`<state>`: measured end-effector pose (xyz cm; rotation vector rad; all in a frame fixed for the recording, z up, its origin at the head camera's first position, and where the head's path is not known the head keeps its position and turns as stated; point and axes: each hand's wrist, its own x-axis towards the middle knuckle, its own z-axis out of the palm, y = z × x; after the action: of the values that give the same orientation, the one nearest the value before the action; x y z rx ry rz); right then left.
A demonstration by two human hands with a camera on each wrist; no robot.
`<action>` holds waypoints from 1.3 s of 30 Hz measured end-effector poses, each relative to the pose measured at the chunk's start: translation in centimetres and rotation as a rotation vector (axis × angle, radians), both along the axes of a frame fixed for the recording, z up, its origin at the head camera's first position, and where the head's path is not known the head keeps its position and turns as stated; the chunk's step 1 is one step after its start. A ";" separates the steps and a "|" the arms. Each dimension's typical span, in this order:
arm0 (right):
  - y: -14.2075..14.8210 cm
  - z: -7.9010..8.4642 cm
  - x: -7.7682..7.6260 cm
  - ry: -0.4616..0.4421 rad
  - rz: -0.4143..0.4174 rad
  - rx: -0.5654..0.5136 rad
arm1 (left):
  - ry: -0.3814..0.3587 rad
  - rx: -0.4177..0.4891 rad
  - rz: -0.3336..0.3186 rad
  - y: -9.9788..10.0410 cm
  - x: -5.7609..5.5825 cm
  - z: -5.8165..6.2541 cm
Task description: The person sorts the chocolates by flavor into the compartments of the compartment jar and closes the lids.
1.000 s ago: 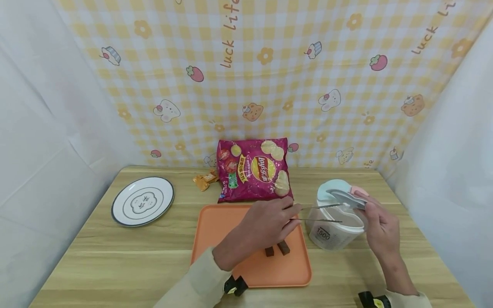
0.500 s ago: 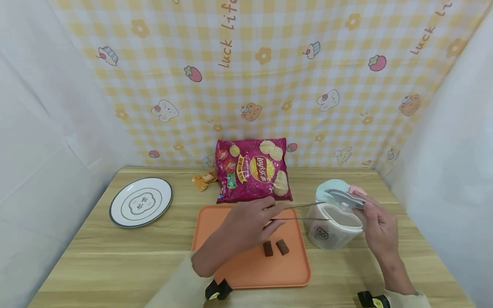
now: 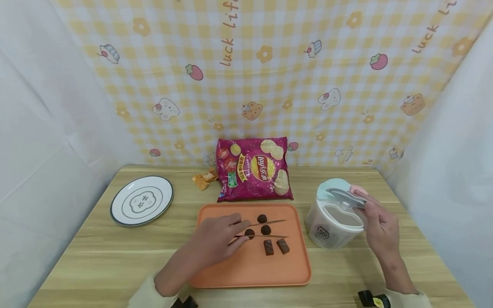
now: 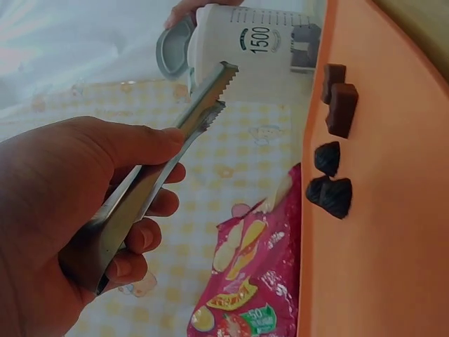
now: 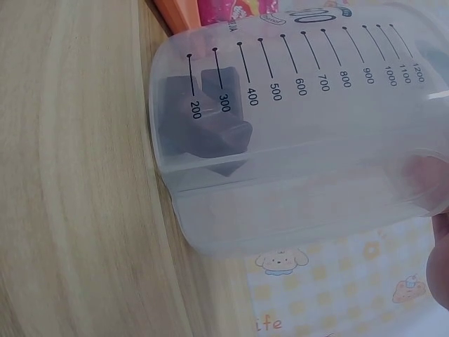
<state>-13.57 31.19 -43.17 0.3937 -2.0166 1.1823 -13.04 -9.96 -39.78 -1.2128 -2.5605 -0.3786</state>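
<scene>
Above the orange tray [image 3: 246, 273], my left hand [image 3: 215, 237] grips metal tongs [image 4: 140, 186], thumb on one arm and fingers round the other. The tongs' tips are spread, with nothing seen between them in the left wrist view. On the tray lie two brown chocolate-like blocks [image 3: 268, 247] and three round dark lumps [image 3: 265, 230]. My right hand [image 3: 383, 233] holds up the grey lid [image 3: 346, 197] of a clear container [image 3: 327, 235] marked 1500. Through its wall, dark blocks [image 5: 210, 119] show at the bottom in the right wrist view.
A purple chip bag [image 3: 252, 171] lies behind the tray, with small orange-wrapped sweets [image 3: 201, 182] at its left. A white plate [image 3: 142, 201] sits at the left of the wooden table [image 3: 115, 261]. Blue [image 3: 331, 185] and pink lids [image 3: 358, 189] cover other parts of the container's top.
My left hand has drawn the tongs left, from over the container's opening to above the tray, bringing the round lumps into sight. My right hand stays at the raised lid.
</scene>
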 end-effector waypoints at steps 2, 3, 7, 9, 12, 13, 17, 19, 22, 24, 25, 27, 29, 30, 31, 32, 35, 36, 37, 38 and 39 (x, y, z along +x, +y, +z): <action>0.0 0.0 -0.1 0.004 0.003 -0.001 | -0.025 -0.013 0.013 -0.6 0.2 -0.2; 0.0 0.0 -0.1 0.009 0.004 -0.002 | -0.039 -0.019 0.020 -0.9 0.2 -0.2; 0.1 0.0 -0.1 0.007 0.003 -0.002 | -0.091 -0.051 0.031 -1.7 0.5 -0.5; 0.1 0.0 0.0 -0.006 -0.002 -0.002 | -0.116 -0.066 0.030 -1.9 0.5 -0.7; 0.0 0.1 0.2 -0.043 -0.014 0.001 | -0.130 -0.081 0.026 -2.2 0.5 -1.0; 0.0 0.1 0.2 -0.053 -0.019 0.003 | -0.132 -0.088 0.025 -2.3 0.5 -1.2; 0.0 0.1 0.3 -0.072 -0.031 0.008 | -0.139 -0.118 0.026 -2.6 0.5 -1.8; 0.0 0.2 0.3 -0.074 -0.033 0.007 | -0.149 -0.134 0.027 -2.7 0.5 -2.1; 0.0 0.2 0.4 -0.071 -0.034 0.012 | -0.155 -0.152 0.029 -2.8 0.5 -2.5; 0.0 0.2 0.4 -0.067 -0.035 0.016 | -0.164 -0.154 0.029 -2.8 0.5 -2.6; 0.0 0.2 0.4 -0.061 -0.033 0.019 | -0.165 -0.154 0.029 -2.8 0.5 -2.7; 0.0 0.2 0.3 -0.053 -0.031 0.022 | -0.179 -0.149 0.028 -2.8 0.5 -2.8; 0.0 0.2 0.3 -0.047 -0.029 0.023 | -0.190 -0.143 0.028 -2.7 0.5 -2.9; 0.0 0.2 0.3 -0.045 -0.028 0.024 | -0.194 -0.142 0.029 -2.7 0.5 -2.9; 0.1 0.2 0.3 -0.044 -0.028 0.024 | -0.197 -0.141 0.030 -2.7 0.4 -3.0; 0.1 0.1 0.3 -0.044 -0.029 0.025 | -0.200 -0.139 0.030 -2.7 0.4 -3.0; 0.1 0.1 0.2 -0.047 -0.036 0.028 | -0.206 -0.134 0.030 -2.7 0.4 -3.0; 0.1 0.2 0.3 -0.050 -0.036 0.026 | -0.208 -0.131 0.029 -2.7 0.4 -3.0; 0.0 0.2 0.3 -0.051 -0.037 0.027 | -0.211 -0.128 0.028 -2.7 0.4 -3.0; 0.0 0.2 0.3 -0.052 -0.037 0.027 | -0.211 -0.126 0.026 -2.7 0.4 -3.0; 0.0 0.3 0.3 -0.051 -0.033 0.023 | -0.210 -0.126 0.026 -2.7 0.4 -3.0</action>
<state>-13.27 31.16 -42.88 0.3434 -2.0748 1.1607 -12.62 -12.70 -42.81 -1.2411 -2.8147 -0.3610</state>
